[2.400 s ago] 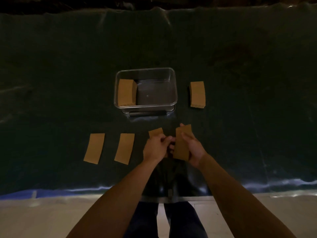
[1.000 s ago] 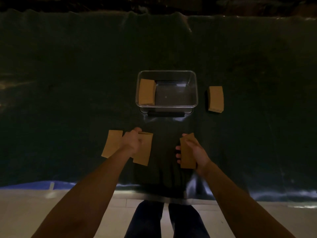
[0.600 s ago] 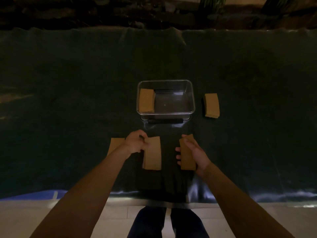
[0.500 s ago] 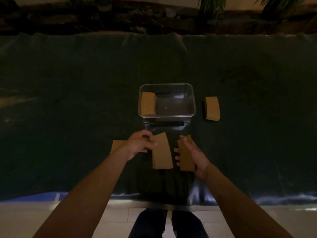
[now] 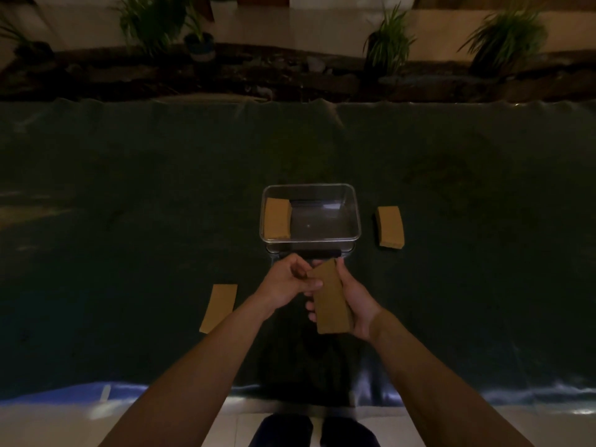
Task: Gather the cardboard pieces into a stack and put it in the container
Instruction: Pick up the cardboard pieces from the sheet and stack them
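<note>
A small stack of brown cardboard pieces (image 5: pixel 332 301) rests in my right hand (image 5: pixel 356 303), just in front of the clear plastic container (image 5: pixel 354 217). My left hand (image 5: pixel 285 283) touches the stack's upper left edge with its fingertips. Inside the container, a thicker cardboard stack (image 5: pixel 276 218) lies against the left wall. Another thick stack (image 5: pixel 390 225) lies on the dark cloth to the right of the container. One single cardboard piece (image 5: pixel 218 307) lies flat on the cloth, left of my left forearm.
A dark green cloth (image 5: pixel 129 221) covers the table, with its shiny front edge near my legs. Potted plants (image 5: pixel 388 43) and a dark ledge stand beyond the far edge.
My left hand carried a single cardboard piece rightward and laid it on the pieces in my right hand. Only one loose piece is left on the cloth. The camera tilted up.
</note>
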`<control>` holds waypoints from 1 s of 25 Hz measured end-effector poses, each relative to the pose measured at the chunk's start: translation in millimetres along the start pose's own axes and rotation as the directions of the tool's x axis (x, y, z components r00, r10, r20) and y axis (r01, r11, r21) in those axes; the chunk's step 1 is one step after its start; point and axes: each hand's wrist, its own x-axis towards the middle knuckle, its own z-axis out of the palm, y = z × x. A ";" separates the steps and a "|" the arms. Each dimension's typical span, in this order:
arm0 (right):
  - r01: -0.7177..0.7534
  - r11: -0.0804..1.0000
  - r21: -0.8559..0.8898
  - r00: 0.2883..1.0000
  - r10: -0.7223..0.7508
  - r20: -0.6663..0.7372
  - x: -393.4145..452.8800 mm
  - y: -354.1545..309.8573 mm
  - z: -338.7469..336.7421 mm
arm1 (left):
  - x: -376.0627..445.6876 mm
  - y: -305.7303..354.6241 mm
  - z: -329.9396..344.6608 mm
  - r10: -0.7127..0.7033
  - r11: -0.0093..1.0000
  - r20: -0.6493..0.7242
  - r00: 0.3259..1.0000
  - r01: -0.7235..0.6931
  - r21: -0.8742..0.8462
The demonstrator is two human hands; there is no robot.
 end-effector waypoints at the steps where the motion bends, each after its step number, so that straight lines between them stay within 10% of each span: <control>1: 0.010 1.000 -0.003 1.000 -0.010 -0.005 -1.5 -1.1 1.2 | -0.1 2.8 1.7 0.032 0.997 -0.021 0.999 -0.030 0.064; 4: 0.029 0.999 0.033 0.999 -0.028 -0.023 -6.3 -3.9 0.3 | -6.9 11.4 5.8 0.206 0.924 -0.034 0.978 -0.183 0.337; 9: 0.045 0.998 0.051 0.997 -0.041 -0.071 -14.7 -18.7 1.8 | -22.9 13.3 18.3 0.214 0.758 0.350 0.912 -0.381 0.530; 25: 0.133 0.991 0.029 0.990 -0.131 -0.045 -46.2 -39.3 -1.8 | -33.6 49.1 47.5 0.342 0.601 0.262 0.903 -0.424 0.678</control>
